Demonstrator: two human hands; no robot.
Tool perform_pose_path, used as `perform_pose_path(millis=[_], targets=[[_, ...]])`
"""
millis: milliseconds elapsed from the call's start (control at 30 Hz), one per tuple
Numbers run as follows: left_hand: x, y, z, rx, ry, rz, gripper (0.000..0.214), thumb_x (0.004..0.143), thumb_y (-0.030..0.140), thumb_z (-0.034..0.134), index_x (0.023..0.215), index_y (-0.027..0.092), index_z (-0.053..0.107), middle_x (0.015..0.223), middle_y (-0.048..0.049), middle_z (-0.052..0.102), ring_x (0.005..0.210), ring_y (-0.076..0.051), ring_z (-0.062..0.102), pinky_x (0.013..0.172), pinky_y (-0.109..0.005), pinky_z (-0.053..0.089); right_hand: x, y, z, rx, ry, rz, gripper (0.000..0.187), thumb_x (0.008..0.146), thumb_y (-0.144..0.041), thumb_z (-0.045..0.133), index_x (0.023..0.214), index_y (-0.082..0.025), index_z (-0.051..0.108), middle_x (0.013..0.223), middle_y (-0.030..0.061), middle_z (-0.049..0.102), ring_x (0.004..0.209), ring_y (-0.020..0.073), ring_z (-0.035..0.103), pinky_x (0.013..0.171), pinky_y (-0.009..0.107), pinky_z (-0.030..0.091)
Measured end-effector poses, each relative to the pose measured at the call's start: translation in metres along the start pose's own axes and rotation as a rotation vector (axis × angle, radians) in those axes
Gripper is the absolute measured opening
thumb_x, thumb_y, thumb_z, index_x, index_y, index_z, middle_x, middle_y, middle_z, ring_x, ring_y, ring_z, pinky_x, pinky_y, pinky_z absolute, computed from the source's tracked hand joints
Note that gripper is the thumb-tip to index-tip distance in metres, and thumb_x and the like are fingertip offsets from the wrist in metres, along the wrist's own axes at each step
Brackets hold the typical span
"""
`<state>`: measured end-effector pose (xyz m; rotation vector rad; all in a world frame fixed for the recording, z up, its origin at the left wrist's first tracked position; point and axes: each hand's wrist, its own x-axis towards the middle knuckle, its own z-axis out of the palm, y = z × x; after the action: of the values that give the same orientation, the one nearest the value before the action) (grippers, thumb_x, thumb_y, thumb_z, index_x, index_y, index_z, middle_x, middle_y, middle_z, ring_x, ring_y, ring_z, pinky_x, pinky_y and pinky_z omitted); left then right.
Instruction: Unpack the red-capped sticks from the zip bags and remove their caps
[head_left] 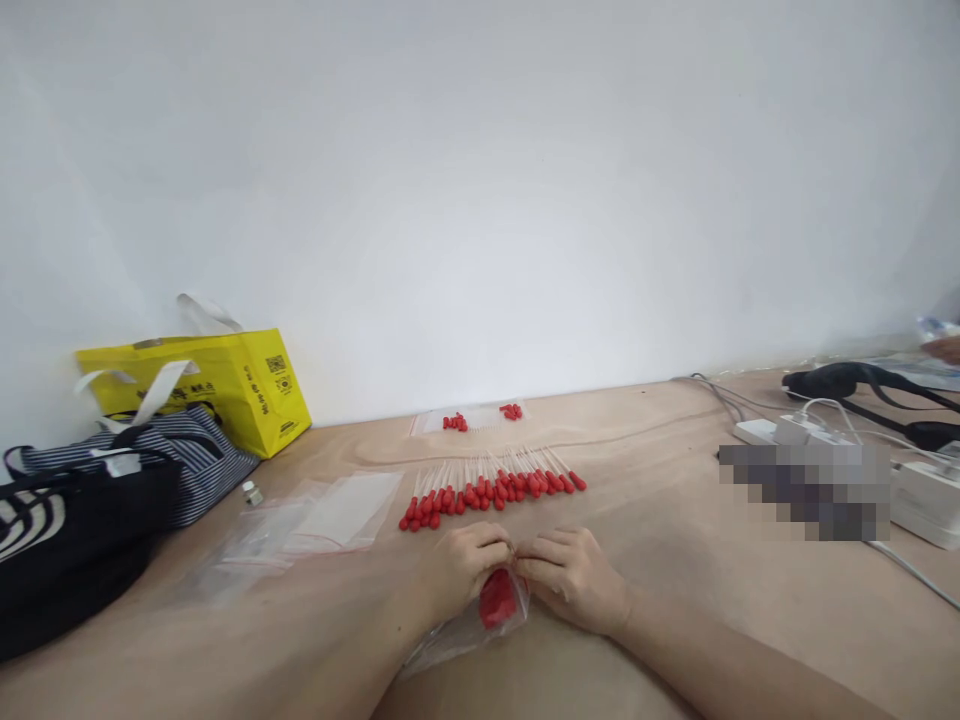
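Both my hands meet near the table's front edge. My left hand (pixel 469 568) and my right hand (pixel 574 575) pinch the top of a small clear plastic bag (pixel 469 625) holding a clump of red caps (pixel 497 598). Just beyond my fingers lies a row of several clear droppers with red bulbs (pixel 491 488) on the beige table (pixel 675 480). Farther back, against the wall, sits a filled clear bag of droppers (pixel 480 418).
Empty clear bags (pixel 330 515) lie left of the droppers, a small vial (pixel 252 492) beside them. A yellow tote (pixel 225 385) and striped black bag (pixel 97 500) stand at the left. White power strips (pixel 795 432), cables and a black device (pixel 862 385) occupy the right.
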<state>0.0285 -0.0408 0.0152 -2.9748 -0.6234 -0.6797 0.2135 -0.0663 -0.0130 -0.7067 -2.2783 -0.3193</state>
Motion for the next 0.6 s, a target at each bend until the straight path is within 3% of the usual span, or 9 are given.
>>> perform_pose_path(millis=[167,300,533,600], targets=[[0.007,0.002,-0.005,0.155,-0.099,0.18,0.031,0.087,0.016,0.032,0.063,0.016,0.051,0.068,-0.0012,0.058,0.061,-0.011,0.048,0.053,-0.023,0.034,0.002,0.001,0.003,-0.111,-0.052,-0.171,0.03,0.086,-0.014,0.03,0.063,-0.018,0.05,0.059,0.0007,0.054,0.054,0.0109,0.047,0.046,0.026,0.024],[0.01,0.005,-0.009,0.175,-0.125,0.241,0.035,0.089,0.018,0.028,0.062,0.017,0.05,0.064,-0.0014,0.056,0.059,-0.012,0.047,0.051,-0.025,0.033,0.004,0.001,0.004,-0.127,-0.091,-0.224,0.03,0.086,-0.014,0.03,0.061,-0.018,0.047,0.058,0.0003,0.051,0.053,0.01,0.044,0.048,0.026,0.024],[0.007,-0.001,-0.01,0.097,-0.146,0.185,0.03,0.088,0.015,0.03,0.069,0.016,0.054,0.076,-0.0032,0.062,0.068,-0.012,0.055,0.061,-0.023,0.042,0.004,0.006,0.002,-0.087,-0.197,-0.262,0.024,0.083,-0.012,0.035,0.064,-0.018,0.049,0.064,0.0007,0.055,0.059,0.0105,0.048,0.051,0.025,0.028],[0.007,-0.002,-0.011,0.029,-0.088,0.072,0.027,0.086,0.013,0.033,0.072,0.017,0.057,0.084,-0.0018,0.063,0.076,-0.012,0.057,0.068,-0.021,0.044,0.002,0.009,0.0,-0.054,-0.217,-0.213,0.024,0.081,-0.011,0.035,0.064,-0.018,0.05,0.065,0.0008,0.056,0.059,0.0107,0.048,0.051,0.024,0.029]])
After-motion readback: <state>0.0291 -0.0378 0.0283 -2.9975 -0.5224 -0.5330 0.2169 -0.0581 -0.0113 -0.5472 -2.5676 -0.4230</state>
